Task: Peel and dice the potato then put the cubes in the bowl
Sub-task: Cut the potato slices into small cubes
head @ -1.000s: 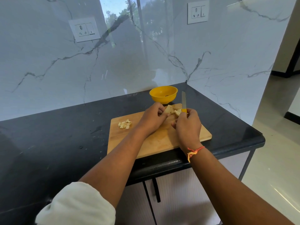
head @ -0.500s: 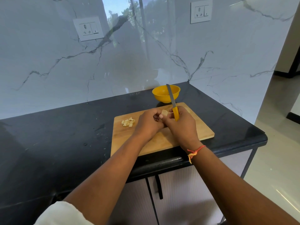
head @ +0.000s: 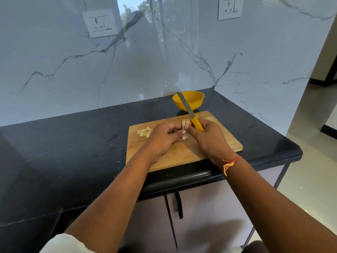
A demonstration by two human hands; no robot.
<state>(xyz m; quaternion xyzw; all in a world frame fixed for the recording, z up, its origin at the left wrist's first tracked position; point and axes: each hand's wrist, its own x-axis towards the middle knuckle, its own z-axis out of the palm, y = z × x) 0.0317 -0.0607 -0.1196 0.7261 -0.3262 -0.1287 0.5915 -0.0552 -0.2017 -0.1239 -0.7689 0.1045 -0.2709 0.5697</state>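
While the potato strips (head: 185,122) stand bunched on end over the middle of the cutting board (head: 182,154), pale and side by side, the left hand (head: 164,137) has its grip clamped on them, fingers curled in from the left. Whether their lower ends touch the wood cannot be told. The right hand (head: 207,137) meets them from the other side, its grip closed round the yellow handle of the knife (head: 189,112), whose blade slants up and to the left, crossing in front of the bowl (head: 197,104). Half a second ago only a small stub of potato showed between the knuckles; now the strips show above and below the fingers. A second ago the blade pointed straight away from the person and the hands sat slightly apart; they have since drawn together and the blade has tipped leftward. The cubes (head: 145,132) lie in a small heap near the board's far left corner, as before, and none can be made out in the yellow bowl, which stands on the desk (head: 73,152) just beyond the board's far edge. Another potato piece (head: 209,118) peeks out behind the right hand. An orange thread (head: 230,162) circles the right wrist. Behind the black desk rises a marble wall (head: 54,61) with two sockets (head: 100,22).
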